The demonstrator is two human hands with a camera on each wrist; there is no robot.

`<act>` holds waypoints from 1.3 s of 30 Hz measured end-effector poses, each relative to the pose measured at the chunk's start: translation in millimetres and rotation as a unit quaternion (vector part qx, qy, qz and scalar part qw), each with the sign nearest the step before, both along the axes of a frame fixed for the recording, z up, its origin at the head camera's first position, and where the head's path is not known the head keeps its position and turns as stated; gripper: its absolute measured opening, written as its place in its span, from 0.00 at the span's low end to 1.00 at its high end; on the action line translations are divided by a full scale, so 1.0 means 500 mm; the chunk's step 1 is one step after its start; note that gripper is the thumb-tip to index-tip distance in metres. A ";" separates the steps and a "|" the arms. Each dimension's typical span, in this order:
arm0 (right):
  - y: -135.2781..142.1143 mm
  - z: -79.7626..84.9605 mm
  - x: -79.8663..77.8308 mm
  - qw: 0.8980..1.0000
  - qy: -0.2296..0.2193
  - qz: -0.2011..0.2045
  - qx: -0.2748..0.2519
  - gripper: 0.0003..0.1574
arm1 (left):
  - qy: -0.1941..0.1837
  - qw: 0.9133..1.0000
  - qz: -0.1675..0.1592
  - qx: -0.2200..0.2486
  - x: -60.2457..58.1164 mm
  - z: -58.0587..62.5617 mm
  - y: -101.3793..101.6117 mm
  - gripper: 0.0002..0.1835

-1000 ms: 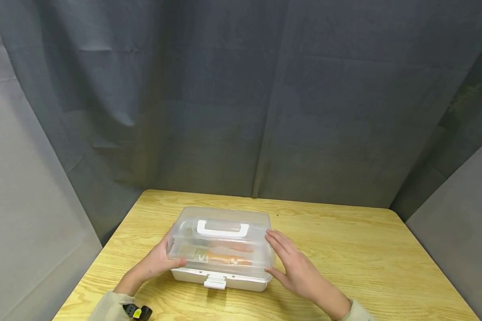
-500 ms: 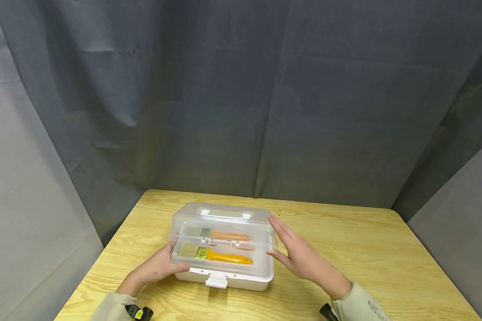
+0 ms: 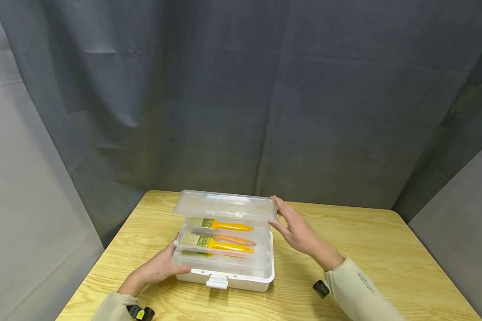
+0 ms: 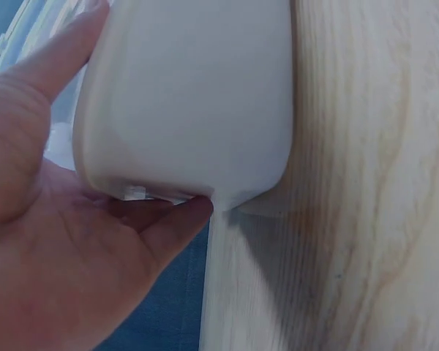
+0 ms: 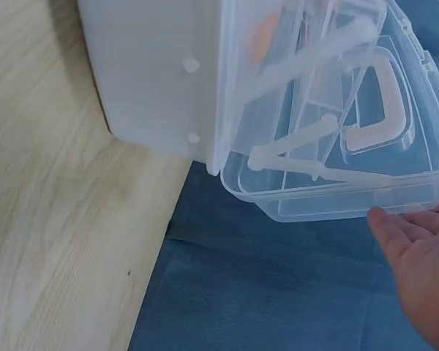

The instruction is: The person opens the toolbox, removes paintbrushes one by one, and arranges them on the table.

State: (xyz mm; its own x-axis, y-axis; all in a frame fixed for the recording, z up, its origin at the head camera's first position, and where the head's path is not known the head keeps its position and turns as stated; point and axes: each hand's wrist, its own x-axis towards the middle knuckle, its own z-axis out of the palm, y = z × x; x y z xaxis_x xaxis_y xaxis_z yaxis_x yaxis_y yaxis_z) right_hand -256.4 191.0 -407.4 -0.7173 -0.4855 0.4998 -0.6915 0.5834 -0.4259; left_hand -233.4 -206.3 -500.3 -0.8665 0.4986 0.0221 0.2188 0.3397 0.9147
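Currently, right hand [image 3: 293,228]: thumb and fingers spread at end of lid [image 3: 225,204]; pinch or push, can't tell
Lid: part-raised, touching those fingertips
Left hand [image 3: 158,266]: grips box [image 3: 247,284], thumb over rim
Brushes [image 3: 226,246]: in trays [image 3: 261,226] between both hands' fingers
Risk: right fingers slipping would likely drop lid, jolting brushes; loose left grip could let box tip back
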 end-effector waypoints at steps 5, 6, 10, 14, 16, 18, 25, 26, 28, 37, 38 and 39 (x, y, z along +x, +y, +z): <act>-0.006 0.008 -0.032 0.996 -0.067 0.004 -0.060 0.40 | -0.005 1.000 0.001 -0.019 -0.001 0.002 0.000 0.54; -0.007 0.010 -0.038 0.994 -0.082 0.004 -0.071 0.40 | -0.008 1.000 0.003 -0.023 -0.001 0.003 0.000 0.54; -0.011 0.015 -0.059 0.986 -0.129 -0.018 -0.102 0.40 | -0.014 0.999 0.013 -0.028 -0.002 0.006 0.000 0.54; -0.011 0.013 -0.079 0.981 -0.155 -0.041 -0.114 0.40 | -0.019 1.000 0.016 -0.013 -0.002 0.006 0.002 0.56; -0.011 0.008 -0.087 0.978 -0.161 -0.049 -0.120 0.39 | -0.021 1.000 0.013 -0.002 -0.003 0.005 0.002 0.57; -0.012 0.003 -0.094 0.976 -0.166 -0.055 -0.129 0.37 | -0.021 1.000 0.006 0.014 -0.004 0.005 0.003 0.58; -0.015 -0.020 -0.116 0.945 -0.236 -0.014 -0.228 0.36 | -0.001 1.000 0.009 0.020 -0.008 0.004 0.003 0.61; -0.016 -0.024 -0.119 0.939 -0.246 -0.009 -0.242 0.36 | 0.000 1.000 0.014 0.016 -0.008 0.004 0.003 0.61; -0.016 -0.031 -0.124 0.929 -0.262 -0.008 -0.262 0.36 | 0.002 1.000 0.023 0.007 -0.008 0.004 0.003 0.61; -0.021 -0.064 -0.133 0.908 -0.293 -0.083 -0.289 0.37 | -0.002 1.000 0.031 -0.001 -0.005 0.004 0.007 0.60; -0.022 -0.064 -0.133 0.907 -0.290 -0.091 -0.290 0.37 | -0.004 0.999 0.032 -0.002 -0.004 0.004 0.006 0.60; -0.023 -0.064 -0.132 0.906 -0.289 -0.098 -0.294 0.37 | -0.004 0.999 0.032 -0.004 -0.004 0.005 0.006 0.60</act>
